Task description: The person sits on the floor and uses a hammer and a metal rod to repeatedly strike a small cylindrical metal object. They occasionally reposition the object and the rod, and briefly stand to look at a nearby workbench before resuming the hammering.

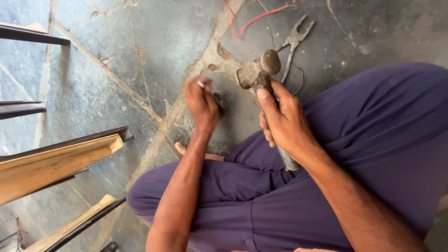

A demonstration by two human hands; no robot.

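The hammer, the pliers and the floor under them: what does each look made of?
Hammer in the right hand: head looks like dull grey steel, pitted and worn; the handle material is unclear.
Pliers: bare grey metal, apparently no sleeves on the handles.
Floor: irregular dark stone slabs, matte, with pale mortar joints.

Bare floor [140, 51] ahead-left lets my hands pass; pliers [293, 44] and wire [252, 19] block ahead-right, wood strips [56, 161] far left.

The hammer [259, 74] sits in the right hand [285, 122], just right of the left hand [201, 103]. Pliers [294, 44] lie beyond the right hand; wooden strips [56, 163] lie far left.
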